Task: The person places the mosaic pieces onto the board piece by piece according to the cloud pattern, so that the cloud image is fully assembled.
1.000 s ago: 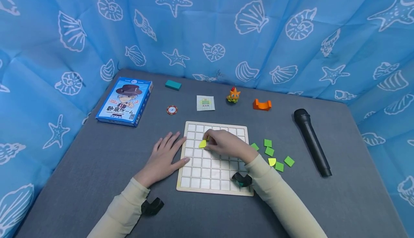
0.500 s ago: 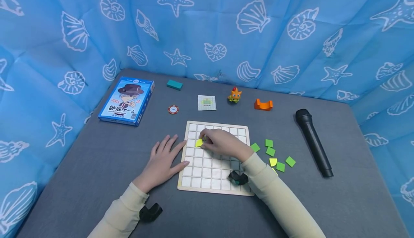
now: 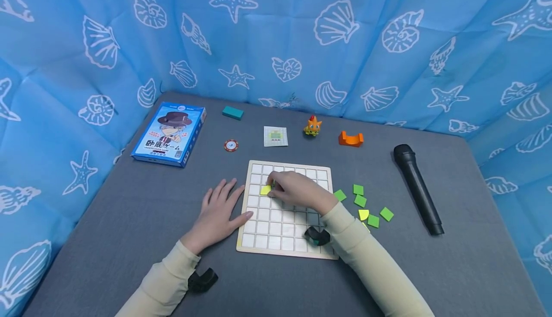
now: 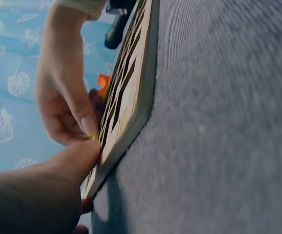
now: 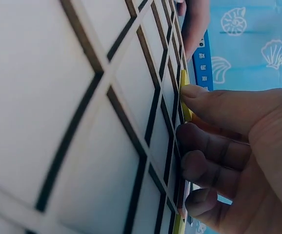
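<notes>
A white grid board (image 3: 274, 244) with a pale wooden frame lies on the table in front of me. My right hand (image 3: 297, 187) reaches over its upper left part and pinches a small yellow tile (image 3: 265, 190), which sits over a cell near the left side. In the right wrist view the thumb presses the yellow tile (image 5: 184, 95), with the other fingers curled below it. My left hand (image 3: 215, 217) rests with fingers spread on the table, fingertips and thumb at the board's left edge. The right hand covers the cells beneath it.
Several green tiles (image 3: 360, 200) and a yellow rounded tile (image 3: 363, 214) lie right of the board. Behind it are a pattern card (image 3: 275, 136), poker chip (image 3: 231, 145), teal block (image 3: 233, 112), toy figure (image 3: 312, 126) and orange piece (image 3: 350, 139). A game box (image 3: 169, 135) and microphone (image 3: 417, 190) flank these.
My right hand has shifted slightly left with the yellow tile, which has turned from slanted to nearly square with the grid cell. The left hand stays at the board's edge.
</notes>
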Demonstrator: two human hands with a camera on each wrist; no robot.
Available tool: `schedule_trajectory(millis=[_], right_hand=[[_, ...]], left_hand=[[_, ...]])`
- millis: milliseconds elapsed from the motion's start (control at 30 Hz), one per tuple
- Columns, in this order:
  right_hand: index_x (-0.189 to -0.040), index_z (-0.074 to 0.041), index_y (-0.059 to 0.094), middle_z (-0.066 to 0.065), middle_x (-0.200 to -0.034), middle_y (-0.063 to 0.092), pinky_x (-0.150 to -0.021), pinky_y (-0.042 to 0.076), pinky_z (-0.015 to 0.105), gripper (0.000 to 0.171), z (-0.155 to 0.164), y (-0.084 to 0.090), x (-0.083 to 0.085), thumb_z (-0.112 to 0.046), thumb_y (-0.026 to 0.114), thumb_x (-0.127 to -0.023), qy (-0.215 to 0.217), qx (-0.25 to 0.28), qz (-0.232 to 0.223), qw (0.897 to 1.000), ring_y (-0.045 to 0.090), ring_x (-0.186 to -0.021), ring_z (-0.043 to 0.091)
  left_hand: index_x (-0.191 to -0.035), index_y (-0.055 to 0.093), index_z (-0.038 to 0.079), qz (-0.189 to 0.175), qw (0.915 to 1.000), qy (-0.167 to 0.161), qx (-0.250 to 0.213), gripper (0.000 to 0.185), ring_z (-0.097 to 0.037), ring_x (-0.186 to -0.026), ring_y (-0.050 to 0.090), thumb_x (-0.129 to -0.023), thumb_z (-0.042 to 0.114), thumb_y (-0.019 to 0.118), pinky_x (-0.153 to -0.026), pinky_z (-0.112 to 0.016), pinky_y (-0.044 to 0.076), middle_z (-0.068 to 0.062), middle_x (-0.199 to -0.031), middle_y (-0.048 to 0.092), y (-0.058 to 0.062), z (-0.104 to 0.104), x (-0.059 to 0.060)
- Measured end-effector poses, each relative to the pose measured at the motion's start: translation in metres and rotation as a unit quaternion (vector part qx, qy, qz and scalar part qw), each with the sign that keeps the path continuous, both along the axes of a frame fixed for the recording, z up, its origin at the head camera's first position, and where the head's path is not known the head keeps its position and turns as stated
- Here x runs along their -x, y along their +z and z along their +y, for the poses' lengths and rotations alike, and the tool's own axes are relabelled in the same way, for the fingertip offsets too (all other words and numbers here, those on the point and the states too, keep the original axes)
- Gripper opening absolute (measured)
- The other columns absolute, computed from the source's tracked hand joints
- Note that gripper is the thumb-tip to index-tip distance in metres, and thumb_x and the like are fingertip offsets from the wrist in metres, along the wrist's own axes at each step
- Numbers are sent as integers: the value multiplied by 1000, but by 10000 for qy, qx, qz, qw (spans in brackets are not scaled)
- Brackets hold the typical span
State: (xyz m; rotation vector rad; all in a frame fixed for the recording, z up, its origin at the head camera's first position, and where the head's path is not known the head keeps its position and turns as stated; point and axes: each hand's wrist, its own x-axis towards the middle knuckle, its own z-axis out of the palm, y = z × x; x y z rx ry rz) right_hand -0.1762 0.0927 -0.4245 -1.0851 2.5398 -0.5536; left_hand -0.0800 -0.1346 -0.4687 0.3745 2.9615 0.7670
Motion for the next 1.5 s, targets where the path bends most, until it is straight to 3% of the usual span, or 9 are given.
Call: schedule_trajectory(millis=[233, 600, 900, 1133, 1500], right_hand=[[-112, -13, 61, -7, -85, 63, -63, 45, 25, 23, 0, 2, -2, -26, 63, -94, 8, -125, 276, 9995, 52, -65, 5], [-110, -14, 62, -6, -91, 65, -65, 46, 24, 22, 1, 3, -5, -28, 64, -93, 71, -267, 621, 9977, 51, -67, 5], [-110, -14, 62, -6, -90, 65, -65, 46, 25, 23, 3, 4, -6, -30, 63, -93, -16, -352, 541, 9979, 51, -66, 5], [-113, -12, 63, -5, -90, 65, -70, 49, 29, 25, 22, 19, -10, -28, 63, -94, -163, -269, 657, 9973, 55, -73, 5], [-114, -8, 63, -4, -81, 59, -56, 42, 25, 27, 82, 54, -19, -26, 63, -93, -850, -560, 782, 9917, 48, -63, 9]], left_hand=[[-144, 43, 11, 13, 9997, 210, -107, 68, -39, -144, 16, -90, 49, 60, -109, -65, 11, -18, -154, 27, 3, 5, 1], [-143, 44, 11, -101, 9997, 204, 66, 68, -40, -143, 18, -89, 49, 61, -109, -65, 14, -19, -153, 29, 6, 7, 4], [-143, 44, 11, -180, 9995, 223, 109, 68, -40, -143, 18, -89, 48, 62, -109, -65, 13, -19, -153, 29, 7, 7, 4], [-144, 43, 13, -179, 9993, 324, 25, 70, -40, -143, 17, -88, 50, 62, -109, -64, 13, -18, -154, 28, 7, 6, 1], [-144, 45, 16, -264, 9982, 463, 268, 71, -38, -143, 20, -86, 54, 63, -106, -68, 14, -15, -154, 29, 9, 9, 1]])
